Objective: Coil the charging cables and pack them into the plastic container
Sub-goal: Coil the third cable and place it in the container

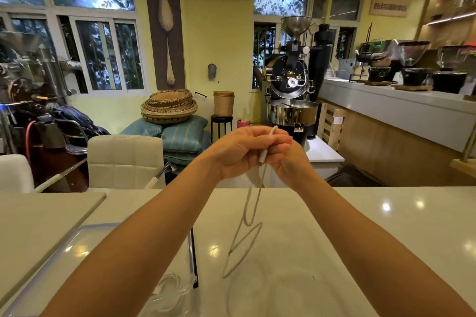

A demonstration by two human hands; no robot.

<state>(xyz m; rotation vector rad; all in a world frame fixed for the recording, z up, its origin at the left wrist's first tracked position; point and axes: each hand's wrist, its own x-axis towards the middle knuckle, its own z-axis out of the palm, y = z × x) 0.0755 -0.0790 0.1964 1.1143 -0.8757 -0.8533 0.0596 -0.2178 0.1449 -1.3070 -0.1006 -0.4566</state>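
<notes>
Both hands are raised together above the white counter [360, 226]. My left hand [237, 154] and my right hand [288, 159] both pinch a white braided charging cable [247, 237] near its white plug end, which sticks up between the fingers. The rest of the cable hangs down in loose bends onto the counter. A clear plastic container [177, 288] stands at the lower left, partly hidden by my left forearm, with a coiled white cable [167, 291] inside it.
A blue-rimmed clear lid [77, 242] lies left of the container. A white board [38, 216] sits at the far left. White chairs [123, 159] stand behind the counter. A coffee roaster [291, 90] and a bar with grinders are farther back.
</notes>
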